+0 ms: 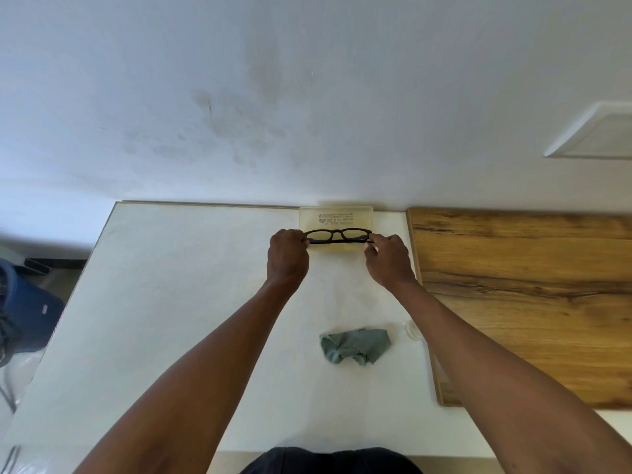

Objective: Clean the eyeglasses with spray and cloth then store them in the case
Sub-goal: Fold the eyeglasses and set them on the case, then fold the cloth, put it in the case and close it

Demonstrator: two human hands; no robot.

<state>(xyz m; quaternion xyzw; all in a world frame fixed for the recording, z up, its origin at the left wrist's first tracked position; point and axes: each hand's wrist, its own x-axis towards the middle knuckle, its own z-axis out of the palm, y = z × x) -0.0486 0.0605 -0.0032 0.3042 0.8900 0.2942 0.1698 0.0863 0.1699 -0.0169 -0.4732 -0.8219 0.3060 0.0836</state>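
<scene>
Eyeglasses (338, 235), dark frame, lenses clear, held level just above the case (336, 218) at the far edge of the desk (191, 285), close against the white wall (307, 97). Left hand (287, 256) pinches the frame's left end, fingers curled round it; right hand (388, 260) pinches the right end the same way. Whether the temples are folded cannot be told. Case is pale yellow, translucent, rectangular, with dark print on its top; whether the eyeglasses touch it cannot be told. On the near side of the case lies a broad stretch of bare white desk, with both forearms crossing it. Crumpled grey-green cloth (355, 345) sits well nearer than the case, between the forearms. A small clear object (412, 330), too faint to identify, lies just beside the cloth, by the right forearm. Right of the case, a wood-grain surface (530, 302) abuts the desk.
</scene>
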